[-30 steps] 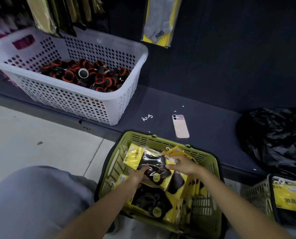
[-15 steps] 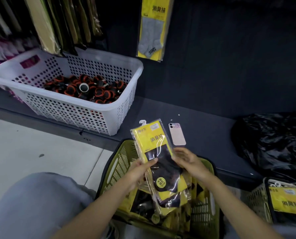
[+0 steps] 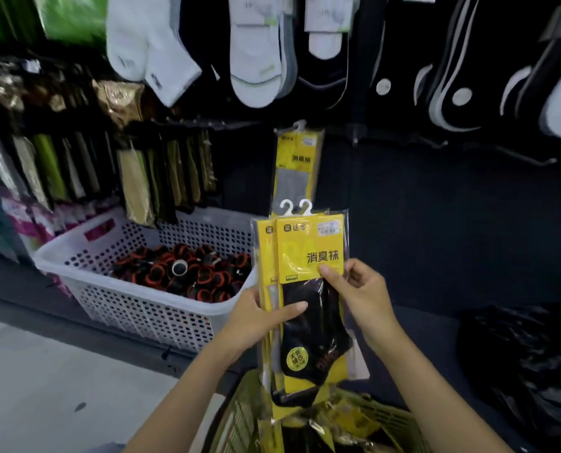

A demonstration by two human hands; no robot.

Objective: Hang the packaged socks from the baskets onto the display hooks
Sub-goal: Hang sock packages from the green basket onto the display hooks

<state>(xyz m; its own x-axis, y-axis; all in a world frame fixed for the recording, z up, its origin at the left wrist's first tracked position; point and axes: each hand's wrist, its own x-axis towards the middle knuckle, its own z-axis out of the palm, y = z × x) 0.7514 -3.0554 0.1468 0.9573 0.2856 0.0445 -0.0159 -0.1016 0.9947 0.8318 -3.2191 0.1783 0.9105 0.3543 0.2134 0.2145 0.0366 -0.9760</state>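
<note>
1. Sock packs (image 3: pixel 311 289): yellow card, clear sleeve, black sock inside. Two white hanger tabs (image 3: pixel 305 206) show at the top, so I judge two packs held one over the other. They are upright, in the air before the dark display wall and above the green basket (image 3: pixel 239 416).
2. Left hand (image 3: pixel 256 322): grips the packs low on their left edge, thumb laid flat across the black sock and fingers behind.
3. Right hand (image 3: pixel 360 289): pinches the right edge at the foot of the yellow card, thumb in front, other fingers curled behind.
4. Change: a second ago both hands were down among the packs in the green basket. Half a second ago one pack stood just clear of its rim. Now the packs are raised to the wall, tabs level with the lower part of the hung pack (image 3: pixel 297 165).
5. Meaning: picking appears done and hanging not yet begun. The tabs must next go over a hook, probably the hung pack's.
6. Surroundings: thin rods that look like bare hooks (image 3: pixel 534 159) to the right, a white basket (image 3: pixel 141 308) of dark, orange-rimmed rolls to the left, white socks (image 3: pixel 154 50) hung above, and a black bag (image 3: pixel 517 354) low on the right.
</note>
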